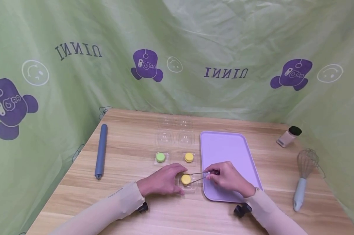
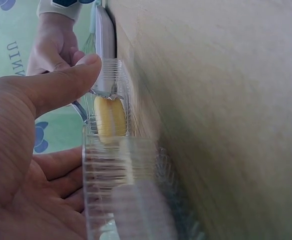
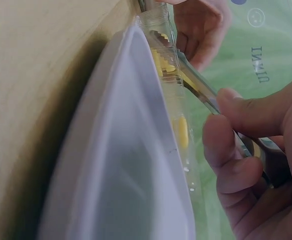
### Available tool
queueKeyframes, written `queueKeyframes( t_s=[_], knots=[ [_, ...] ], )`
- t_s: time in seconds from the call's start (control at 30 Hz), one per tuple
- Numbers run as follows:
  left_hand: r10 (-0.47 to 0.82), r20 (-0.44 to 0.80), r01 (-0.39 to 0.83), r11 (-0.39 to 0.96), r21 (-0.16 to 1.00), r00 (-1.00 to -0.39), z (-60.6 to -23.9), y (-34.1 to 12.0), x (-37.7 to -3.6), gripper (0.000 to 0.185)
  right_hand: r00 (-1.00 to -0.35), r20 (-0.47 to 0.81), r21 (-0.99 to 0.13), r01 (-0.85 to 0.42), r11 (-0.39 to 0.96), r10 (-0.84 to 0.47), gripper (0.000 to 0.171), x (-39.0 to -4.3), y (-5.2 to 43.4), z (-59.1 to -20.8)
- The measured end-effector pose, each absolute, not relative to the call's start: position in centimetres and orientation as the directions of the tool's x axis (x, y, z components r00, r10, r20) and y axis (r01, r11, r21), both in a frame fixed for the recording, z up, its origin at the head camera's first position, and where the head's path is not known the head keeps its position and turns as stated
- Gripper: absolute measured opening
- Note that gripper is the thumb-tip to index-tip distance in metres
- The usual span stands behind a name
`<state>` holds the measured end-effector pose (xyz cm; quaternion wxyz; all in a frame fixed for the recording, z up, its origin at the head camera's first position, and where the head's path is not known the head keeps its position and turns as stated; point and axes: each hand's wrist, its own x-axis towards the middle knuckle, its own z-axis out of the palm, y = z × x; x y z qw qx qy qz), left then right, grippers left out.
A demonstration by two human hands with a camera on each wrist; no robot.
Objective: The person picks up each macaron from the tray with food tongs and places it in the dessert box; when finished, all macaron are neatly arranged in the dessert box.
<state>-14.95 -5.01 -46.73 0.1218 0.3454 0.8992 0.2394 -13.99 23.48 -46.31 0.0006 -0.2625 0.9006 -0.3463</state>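
Observation:
My right hand pinches a pair of metal tongs between thumb and fingers. Their two arms straddle a yellow macaron at the front right of a clear plastic macaron box. My left hand curves loosely around that corner from the left, thumb and fingers spread, fingertips right at the box's edge. Behind, the box holds a second yellow macaron and a green macaron. Its domed lid lies folded back toward the rear.
A purple tray lies right of the box, partly under my right hand. A blue rolling pin rests at the left. Farther right are a whisk and a black-capped jar. A green curtain hangs behind the table.

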Motion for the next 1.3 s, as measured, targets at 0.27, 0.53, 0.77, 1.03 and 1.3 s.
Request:
queueKeyframes(
  t_s=[0.27,0.53,0.77,1.03,1.3],
  knots=[
    [0.678,-0.047,0.565,0.647,0.511,-0.734,-46.8,-5.0,-14.9,0.080,-0.822,0.211,-0.550,-0.547,0.631,-0.529,0.017,-14.1,23.6,-46.2],
    [0.673,-0.054,0.559,0.654,0.509,-0.738,-46.9,-5.0,-14.9,0.081,-0.810,0.218,-0.529,-0.567,0.631,-0.544,0.020,-13.9,23.7,-45.8],
    [0.676,-0.048,0.565,0.651,0.507,-0.735,-46.9,-5.0,-14.9,0.079,-0.808,0.188,-0.488,-0.570,0.661,-0.558,0.019,-13.8,23.8,-45.1],
    [0.679,-0.040,0.573,0.648,0.502,-0.733,-46.9,-5.0,-15.0,0.080,-0.796,0.177,-0.451,-0.588,0.671,-0.579,0.018,-13.9,23.9,-44.6],
    [0.678,-0.045,0.568,0.649,0.506,-0.734,-46.8,-5.0,-15.0,0.080,-0.796,0.168,-0.460,-0.585,0.668,-0.581,0.016,-14.0,24.5,-44.2]
  ],
)
